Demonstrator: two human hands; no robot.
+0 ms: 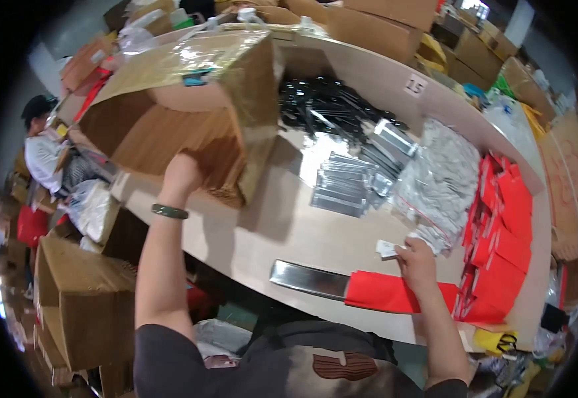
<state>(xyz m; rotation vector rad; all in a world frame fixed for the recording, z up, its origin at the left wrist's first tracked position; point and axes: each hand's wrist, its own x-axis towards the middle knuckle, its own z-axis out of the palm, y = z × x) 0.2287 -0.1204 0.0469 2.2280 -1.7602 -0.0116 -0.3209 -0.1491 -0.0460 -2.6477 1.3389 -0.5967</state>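
Two hands: left on one cardboard box, right on one red envelope.

Left hand gripped the tilted cardboard box at ten o'clock; right hand, at four o'clock, pinched a small white packet above a red envelope.

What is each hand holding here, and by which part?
Left hand grips the cardboard box by its lower open edge. Right hand pinches a small white packet at its end.

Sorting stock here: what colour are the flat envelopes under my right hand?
Bright red envelopes beneath the right hand, clearest in the head view.
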